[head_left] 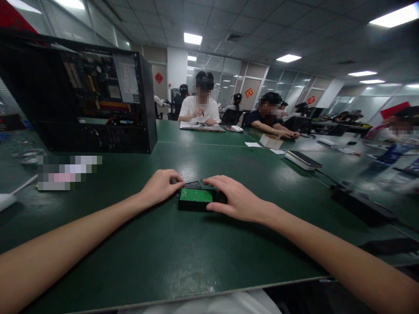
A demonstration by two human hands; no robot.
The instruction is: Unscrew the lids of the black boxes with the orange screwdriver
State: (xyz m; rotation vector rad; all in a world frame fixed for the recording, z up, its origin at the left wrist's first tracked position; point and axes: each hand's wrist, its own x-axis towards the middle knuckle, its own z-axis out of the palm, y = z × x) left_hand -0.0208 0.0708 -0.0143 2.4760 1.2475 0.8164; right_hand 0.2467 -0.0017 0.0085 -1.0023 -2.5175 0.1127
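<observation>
On the green table, in from its near edge, we see a black box, shallow and oblong, resting flat with its open side up and one long wall facing that edge. Its right end is partly covered from our view. Inside, a bright green circuit board lies face up, with small pale spots towards its left end. Just behind the box, towards the table's far edge, we find a dark flat piece, partly hidden.

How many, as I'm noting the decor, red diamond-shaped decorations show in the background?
3: one red diamond left of the white column, a second diamond right of it, and a third diamond farther right. Others may be hidden.
</observation>
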